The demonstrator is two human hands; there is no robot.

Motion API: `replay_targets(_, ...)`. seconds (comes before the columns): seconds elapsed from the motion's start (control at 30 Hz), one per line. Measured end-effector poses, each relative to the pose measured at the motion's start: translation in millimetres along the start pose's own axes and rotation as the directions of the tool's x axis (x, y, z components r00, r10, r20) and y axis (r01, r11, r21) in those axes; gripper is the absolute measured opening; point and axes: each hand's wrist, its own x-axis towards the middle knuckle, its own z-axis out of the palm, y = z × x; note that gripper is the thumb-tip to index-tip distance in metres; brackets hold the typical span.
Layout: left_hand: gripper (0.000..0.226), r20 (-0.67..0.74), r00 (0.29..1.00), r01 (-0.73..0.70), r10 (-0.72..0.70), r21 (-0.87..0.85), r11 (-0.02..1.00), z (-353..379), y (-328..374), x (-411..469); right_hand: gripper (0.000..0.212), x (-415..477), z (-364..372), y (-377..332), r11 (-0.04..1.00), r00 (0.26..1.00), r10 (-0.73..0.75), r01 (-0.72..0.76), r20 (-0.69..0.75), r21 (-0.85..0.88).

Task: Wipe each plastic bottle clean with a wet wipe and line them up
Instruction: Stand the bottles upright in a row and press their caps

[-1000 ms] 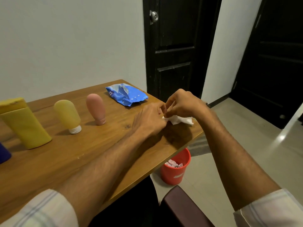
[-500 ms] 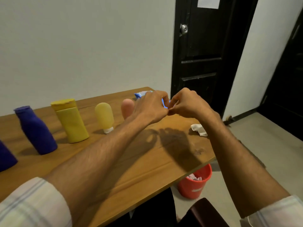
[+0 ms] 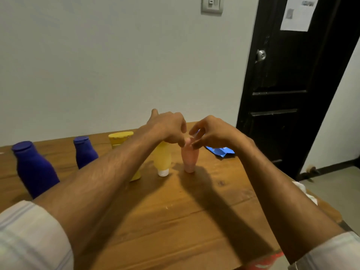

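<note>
Pink bottle (image 3: 190, 159) stands on the surface (image 3: 175, 221) beside a yellow bottle (image 3: 162, 158). Left grip (image 3: 167, 127) and right grip (image 3: 212, 133), fingers curled, meet at its top; clamped or not, cannot tell.

Wooden table (image 3: 175, 221), plank top. Notes run outward from your fingertips (image 3: 182, 142).

- Directly under them: pink bottle (image 3: 190, 158), standing cap-down, its top showing between the fingers of both hands.
- Just left: yellow squeeze bottle (image 3: 161, 158), upright on a white cap, close beside the pink one.
- Further left, behind your left forearm: larger yellow bottle (image 3: 120, 137), partly hidden.
- Well left: far dark blue bottle (image 3: 84, 151), then near dark blue bottle (image 3: 35, 168), both upright.
- Just right of your fingers: blue wipe pack (image 3: 220, 151), lying flat.
- Well back toward you on the right, at the table's edge: crumpled white wipe (image 3: 305, 191), half hidden by your right forearm.
</note>
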Motion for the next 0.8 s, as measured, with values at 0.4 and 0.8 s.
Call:
replay_targets(0.4,0.027,0.063,0.998,-0.009,0.009,0.000,1.000,-0.2,-4.8,40.3,0.024,46.5,-7.6,-6.5,0.995,0.993,-0.015,0.026,0.117,-0.094)
replay_targets(0.8,0.020,-0.026,0.988,0.156,-0.155,0.025,0.988,-8.5,-31.8,114.2,0.026,140.9,0.7,-5.3,0.996,0.994,-0.085,0.086,-0.066,0.012)
